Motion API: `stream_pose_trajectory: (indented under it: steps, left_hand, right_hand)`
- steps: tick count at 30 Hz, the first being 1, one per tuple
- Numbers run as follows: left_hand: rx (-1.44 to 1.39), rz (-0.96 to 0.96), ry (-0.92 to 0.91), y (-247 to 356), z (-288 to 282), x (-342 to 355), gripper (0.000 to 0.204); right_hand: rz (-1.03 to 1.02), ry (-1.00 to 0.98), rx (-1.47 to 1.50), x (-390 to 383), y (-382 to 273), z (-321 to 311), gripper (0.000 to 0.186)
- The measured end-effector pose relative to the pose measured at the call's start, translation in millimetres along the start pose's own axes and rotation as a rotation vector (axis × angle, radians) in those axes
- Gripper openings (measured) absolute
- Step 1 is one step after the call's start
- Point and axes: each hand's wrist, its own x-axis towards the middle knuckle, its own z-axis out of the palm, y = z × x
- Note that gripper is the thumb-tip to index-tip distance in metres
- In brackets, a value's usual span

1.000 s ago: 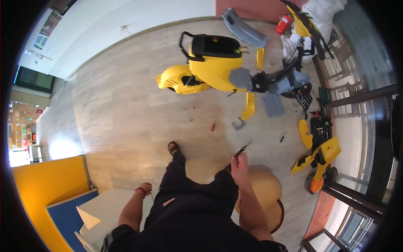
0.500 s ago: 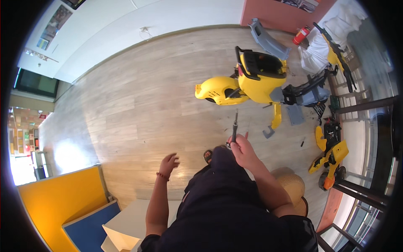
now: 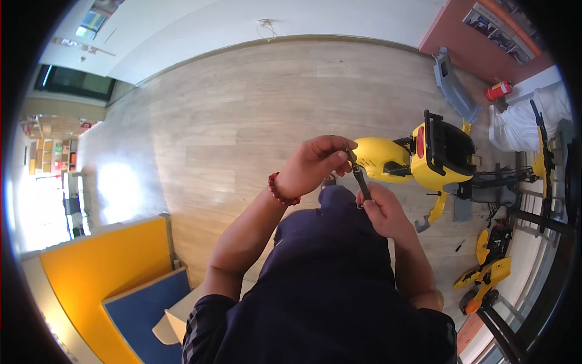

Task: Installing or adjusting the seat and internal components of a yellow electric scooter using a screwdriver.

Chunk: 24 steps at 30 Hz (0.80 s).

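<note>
Both our hands meet over the lap, in front of the dark trousers, with a slim dark screwdriver-like tool (image 3: pixel 359 177) slanting between them. Right hand (image 3: pixel 385 209): fingers curled around its lower, handle end, grip firm by the look of it. Left hand (image 3: pixel 315 167): thumb and fingertips pinching the upper end; the very tip is partly covered, so we cannot tell what bit, if any, sits there. Red bead bracelet (image 3: pixel 276 188) on our left wrist.

Beyond the hands, on the floor (image 3: pixel 224 127), a yellow scooter (image 3: pixel 433 162), partly stripped by its look; the tool appears well clear of it. Grey panel (image 3: pixel 456 88) near the wall, red extinguisher (image 3: pixel 498 90) to its right. A small dark item (image 3: pixel 460 246) lies on the floor at our right.

Step in hand, we judge: handling the working end of the tool, perhaps checking or adjusting it. A next move of that sort calls for a steady right grip while our left fingertips turn or draw along the shaft
</note>
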Motion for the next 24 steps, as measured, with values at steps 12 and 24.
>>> stream_pose_trajectory:
  steps: [12, 24]
  left_hand:
    - [0.153, -0.129, -0.215, 35, -104, 166, 0.010]
    - [0.749, -0.059, -0.937, 64, -115, 366, 0.013]
  right_hand:
    - [0.345, 0.432, 0.642, 137, 25, -58, 0.017]
    - [0.484, 1.035, 0.733, 206, 26, -82, 0.012]
